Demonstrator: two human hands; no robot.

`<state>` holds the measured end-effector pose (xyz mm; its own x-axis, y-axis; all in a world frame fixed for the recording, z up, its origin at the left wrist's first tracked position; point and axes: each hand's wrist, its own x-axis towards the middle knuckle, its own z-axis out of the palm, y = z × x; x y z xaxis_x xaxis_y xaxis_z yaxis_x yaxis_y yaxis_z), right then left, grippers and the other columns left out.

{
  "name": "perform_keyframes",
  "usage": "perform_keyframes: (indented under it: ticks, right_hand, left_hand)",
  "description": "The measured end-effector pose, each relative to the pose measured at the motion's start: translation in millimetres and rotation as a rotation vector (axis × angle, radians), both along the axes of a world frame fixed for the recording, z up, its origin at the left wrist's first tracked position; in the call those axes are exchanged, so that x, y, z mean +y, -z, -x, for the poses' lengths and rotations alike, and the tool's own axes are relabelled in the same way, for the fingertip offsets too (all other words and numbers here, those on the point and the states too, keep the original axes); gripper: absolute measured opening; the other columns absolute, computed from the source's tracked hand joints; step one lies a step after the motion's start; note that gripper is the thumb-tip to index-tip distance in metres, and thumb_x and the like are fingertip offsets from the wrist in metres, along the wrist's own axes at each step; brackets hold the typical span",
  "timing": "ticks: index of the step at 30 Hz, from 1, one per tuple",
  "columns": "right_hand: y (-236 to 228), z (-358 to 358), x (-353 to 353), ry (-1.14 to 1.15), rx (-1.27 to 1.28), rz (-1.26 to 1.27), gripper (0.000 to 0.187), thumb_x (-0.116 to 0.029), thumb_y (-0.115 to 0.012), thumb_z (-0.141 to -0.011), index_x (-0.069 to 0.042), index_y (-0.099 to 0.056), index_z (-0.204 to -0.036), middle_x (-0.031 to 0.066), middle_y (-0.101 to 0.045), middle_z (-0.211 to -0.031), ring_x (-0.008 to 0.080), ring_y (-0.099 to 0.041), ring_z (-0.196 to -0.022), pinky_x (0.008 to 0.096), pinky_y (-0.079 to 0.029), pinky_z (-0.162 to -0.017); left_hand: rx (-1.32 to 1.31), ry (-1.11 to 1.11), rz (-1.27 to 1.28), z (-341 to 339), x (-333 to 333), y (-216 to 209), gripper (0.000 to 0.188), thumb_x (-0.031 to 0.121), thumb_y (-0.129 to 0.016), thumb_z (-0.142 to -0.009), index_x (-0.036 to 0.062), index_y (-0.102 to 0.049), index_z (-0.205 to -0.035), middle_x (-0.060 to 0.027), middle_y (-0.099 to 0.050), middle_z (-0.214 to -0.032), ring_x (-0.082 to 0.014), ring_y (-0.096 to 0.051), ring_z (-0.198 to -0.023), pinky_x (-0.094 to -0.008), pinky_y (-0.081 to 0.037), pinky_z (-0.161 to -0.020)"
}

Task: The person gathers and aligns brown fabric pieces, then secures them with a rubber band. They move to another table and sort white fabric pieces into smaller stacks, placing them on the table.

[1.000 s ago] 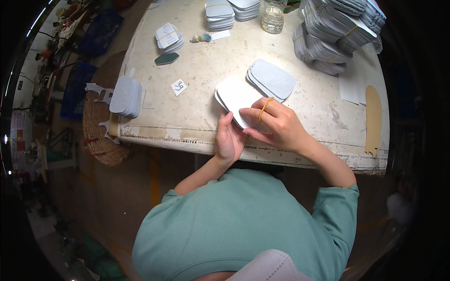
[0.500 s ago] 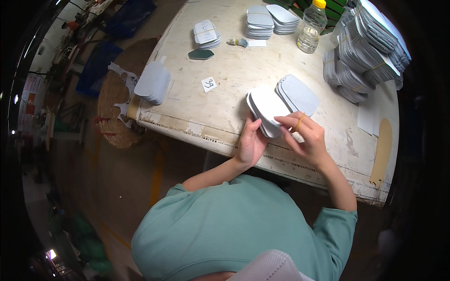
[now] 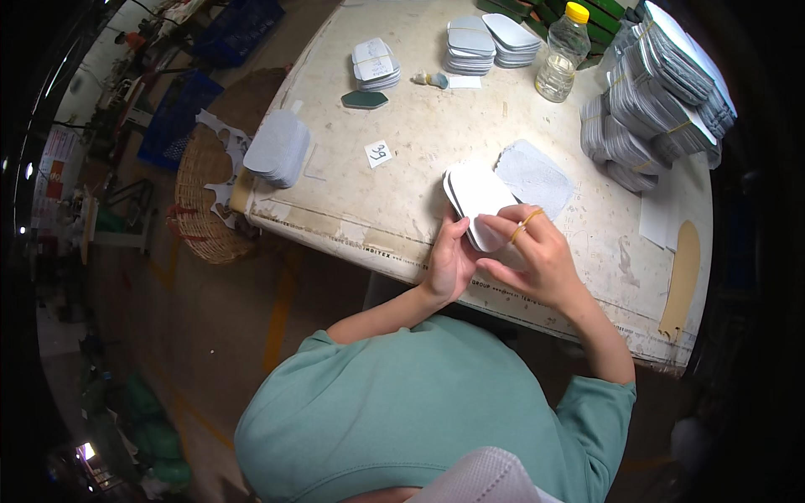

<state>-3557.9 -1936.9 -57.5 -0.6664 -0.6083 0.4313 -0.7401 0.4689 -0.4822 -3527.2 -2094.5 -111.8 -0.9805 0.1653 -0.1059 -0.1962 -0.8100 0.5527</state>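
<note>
A small stack of white, rounded cut-out pieces [image 3: 478, 194] is tilted up off the table in my left hand [image 3: 450, 261]. My left thumb presses its near-left edge, with the other fingers mostly hidden beneath. Over the stack's near right side is my right hand [image 3: 537, 256], its fingertips touching the top piece and its thumb spread away. A yellow rubber band [image 3: 528, 220] loops around fingers of that hand. Just beyond the held stack, pale grey cut-out pieces [image 3: 537, 178] of similar shape lie flat on the table.
The worn table [image 3: 436, 117] carries a numbered paper slip [image 3: 378, 153], a grey stack [image 3: 278, 149], a dark green piece [image 3: 365, 100], banded stacks [image 3: 470, 46] and a yellow-capped bottle [image 3: 562, 63]. Tall bundles [image 3: 662, 92] stand far right. A wicker basket [image 3: 197, 201] adjoins the left edge.
My right thumb has moved off the held stack and spread away, while the fingertips have slid left over the top piece. The pile beyond looks thinner. My left hand keeps its hold.
</note>
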Motion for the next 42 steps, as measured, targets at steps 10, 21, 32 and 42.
perform_keyframes:
  ticks: [10, 21, 32, 42]
  right_hand:
    - [-7, 11, 12, 0.056, -0.234, 0.289, 0.022, 0.001, -0.064, -0.082, -0.003, -0.068, -0.103, 0.0093, -0.063, -0.087, 0.0184, -0.062, -0.073, 0.0265, -0.051, -0.065]
    - [1, 23, 24, 0.141, -0.101, 0.176, 0.034, -0.015, -0.07, -0.08, -0.007, -0.064, -0.112, 0.0129, -0.059, -0.099, 0.0282, -0.061, -0.09, 0.0353, -0.052, -0.077]
    - [3, 7, 8, -0.061, -0.037, 0.018, 0.042, -0.023, -0.074, -0.076, -0.008, -0.061, -0.112, 0.0075, -0.056, -0.103, 0.0243, -0.059, -0.093, 0.0338, -0.052, -0.079]
    - [0, 15, 11, -0.001, -0.401, 0.249, 0.02, -0.018, -0.06, -0.092, -0.002, -0.068, -0.101, 0.0128, -0.064, -0.095, 0.0282, -0.064, -0.088, 0.0337, -0.051, -0.078]
  left_hand:
    - [-0.017, -0.026, 0.057, 0, 2, -3, 0.056, 0.034, -0.037, -0.095, 0.0069, -0.027, -0.143, -0.0106, -0.04, -0.141, -0.023, -0.038, -0.132, -0.0413, -0.031, -0.11]
    - [-0.019, -0.029, 0.066, -1, 3, -1, 0.063, 0.036, -0.038, -0.094, 0.0027, -0.024, -0.145, -0.0127, -0.038, -0.143, -0.0258, -0.037, -0.134, -0.043, -0.029, -0.111]
    - [-0.032, -0.025, 0.061, -1, 0, 10, 0.06, 0.037, -0.035, -0.095, 0.003, -0.028, -0.144, -0.0114, -0.041, -0.141, -0.0242, -0.041, -0.13, -0.0394, -0.033, -0.107]
    - [-0.06, -0.04, 0.076, -1, 2, 4, 0.06, 0.036, -0.034, -0.095, 0.0028, -0.027, -0.144, -0.0118, -0.038, -0.143, -0.025, -0.037, -0.133, -0.0429, -0.028, -0.111]
